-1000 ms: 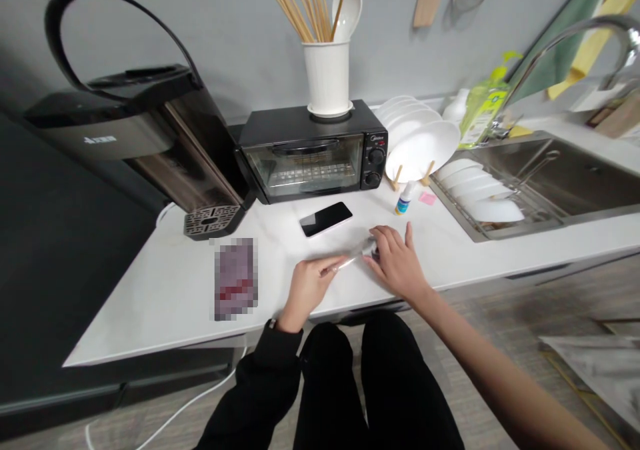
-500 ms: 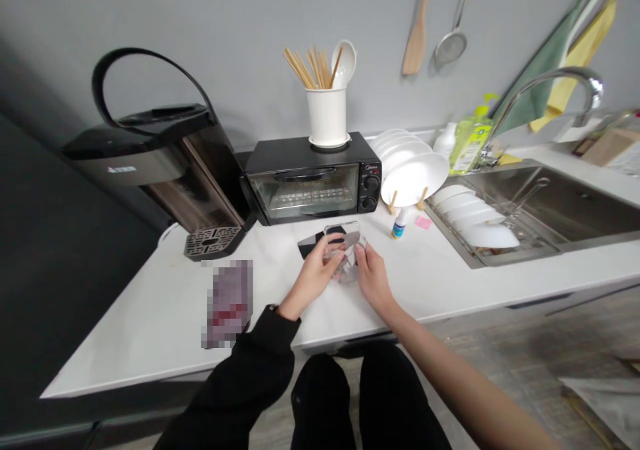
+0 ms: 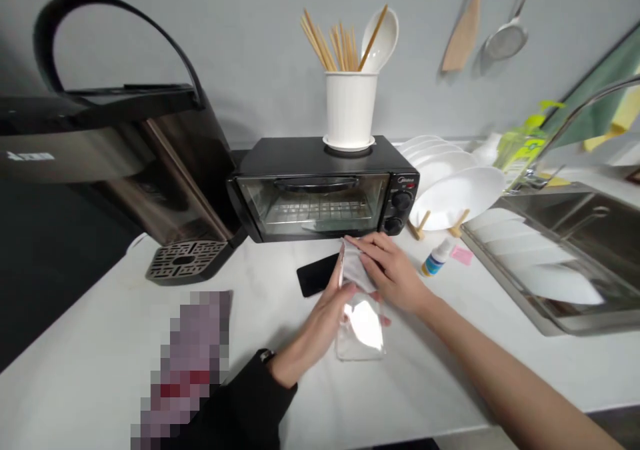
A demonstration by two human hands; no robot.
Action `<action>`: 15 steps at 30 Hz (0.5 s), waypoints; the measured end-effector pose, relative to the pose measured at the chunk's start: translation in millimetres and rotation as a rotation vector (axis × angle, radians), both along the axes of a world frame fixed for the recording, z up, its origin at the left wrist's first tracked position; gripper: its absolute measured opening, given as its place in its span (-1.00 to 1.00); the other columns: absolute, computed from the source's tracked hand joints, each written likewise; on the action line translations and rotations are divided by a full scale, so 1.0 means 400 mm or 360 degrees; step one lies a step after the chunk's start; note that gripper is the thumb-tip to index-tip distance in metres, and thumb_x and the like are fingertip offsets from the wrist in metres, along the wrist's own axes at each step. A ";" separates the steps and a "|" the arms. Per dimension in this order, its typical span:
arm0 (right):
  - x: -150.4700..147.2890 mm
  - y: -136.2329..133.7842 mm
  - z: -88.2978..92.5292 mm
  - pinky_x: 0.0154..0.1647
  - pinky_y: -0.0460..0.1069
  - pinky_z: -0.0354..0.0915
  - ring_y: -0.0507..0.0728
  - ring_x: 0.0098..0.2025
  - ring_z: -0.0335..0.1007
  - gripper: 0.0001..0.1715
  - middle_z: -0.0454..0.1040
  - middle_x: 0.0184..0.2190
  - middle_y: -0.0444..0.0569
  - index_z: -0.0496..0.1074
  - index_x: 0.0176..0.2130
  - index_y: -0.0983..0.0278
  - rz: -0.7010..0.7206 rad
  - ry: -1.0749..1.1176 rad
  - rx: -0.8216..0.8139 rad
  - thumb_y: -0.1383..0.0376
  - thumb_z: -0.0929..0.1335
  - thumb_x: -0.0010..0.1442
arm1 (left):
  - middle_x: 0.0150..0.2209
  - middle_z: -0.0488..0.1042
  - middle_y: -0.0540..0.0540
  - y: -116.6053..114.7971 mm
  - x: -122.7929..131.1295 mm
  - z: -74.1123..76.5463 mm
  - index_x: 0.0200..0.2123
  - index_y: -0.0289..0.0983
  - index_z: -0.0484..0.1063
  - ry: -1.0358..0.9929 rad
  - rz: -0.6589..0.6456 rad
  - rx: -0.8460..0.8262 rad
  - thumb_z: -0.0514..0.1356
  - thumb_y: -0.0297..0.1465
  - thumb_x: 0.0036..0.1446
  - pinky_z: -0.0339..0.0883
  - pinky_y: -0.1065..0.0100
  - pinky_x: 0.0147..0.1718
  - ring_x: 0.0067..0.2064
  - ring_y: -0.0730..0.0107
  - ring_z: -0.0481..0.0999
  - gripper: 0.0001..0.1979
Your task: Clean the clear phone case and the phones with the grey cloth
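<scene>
My left hand [image 3: 323, 320] grips a clear phone case [image 3: 361, 343] by its side, fingers behind it and thumb across the front. The case tilts above the white counter, its lower half catching a bright reflection. A pale grey cloth [image 3: 353, 263] lies over the upper part of the case, pressed there by the closed fingers of my right hand [image 3: 395, 273]. Just behind my left hand, a black phone [image 3: 315, 278] lies flat, partly covered by that hand. Right of my right hand are a small white spray bottle [image 3: 437, 257] with a blue label and a pink slip [image 3: 462, 255].
A black toaster oven [image 3: 320, 157] stands behind my hands, with a white utensil pot [image 3: 351, 107] on top. Left are a tall dispenser [image 3: 165, 170] and a blurred-out purple item [image 3: 193, 350]. White plates [image 3: 457, 200] and a sink [image 3: 565, 203] are on the right.
My view has come closer to the counter. The case has turned so its lower end points toward me, and my right hand has shifted from its side onto the cloth at its upper end.
</scene>
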State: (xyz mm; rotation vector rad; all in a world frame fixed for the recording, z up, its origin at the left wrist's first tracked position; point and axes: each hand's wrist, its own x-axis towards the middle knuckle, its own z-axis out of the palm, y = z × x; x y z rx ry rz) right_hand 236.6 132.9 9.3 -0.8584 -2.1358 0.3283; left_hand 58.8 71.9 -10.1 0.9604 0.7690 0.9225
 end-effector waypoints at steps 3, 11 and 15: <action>0.014 -0.001 0.007 -0.23 0.00 0.33 0.11 -0.32 0.42 -0.64 0.50 -0.36 -0.06 0.56 -0.13 0.25 0.0086 0.0063 -0.0296 0.18 0.23 0.50 | -0.09 0.57 -0.14 -0.013 0.003 0.021 0.52 0.07 -0.34 -0.0128 -0.0111 -0.0103 0.14 -0.07 0.34 0.51 0.18 -0.26 -0.28 0.10 0.71 -0.12; 0.018 -0.005 0.002 -0.39 -0.07 0.18 0.04 -0.43 0.31 -0.64 0.51 -0.43 -0.12 0.54 -0.23 0.25 0.0037 0.0117 -0.0421 0.15 0.26 0.48 | -0.06 0.57 -0.22 -0.014 -0.015 0.045 0.51 -0.01 -0.11 -0.0440 -0.0324 -0.0199 0.01 -0.01 0.36 0.47 0.03 -0.16 -0.31 0.14 0.65 -0.26; 0.025 -0.005 0.002 -0.47 -0.06 0.08 0.01 -0.53 0.15 -0.53 0.35 -0.60 -0.19 0.48 -0.43 0.26 -0.0089 0.0082 -0.0403 0.06 0.33 0.43 | -0.13 0.54 -0.14 -0.018 -0.013 0.039 0.48 0.03 -0.05 -0.0447 -0.0354 -0.0230 0.03 0.03 0.34 0.45 -0.01 -0.09 -0.25 0.05 0.69 -0.28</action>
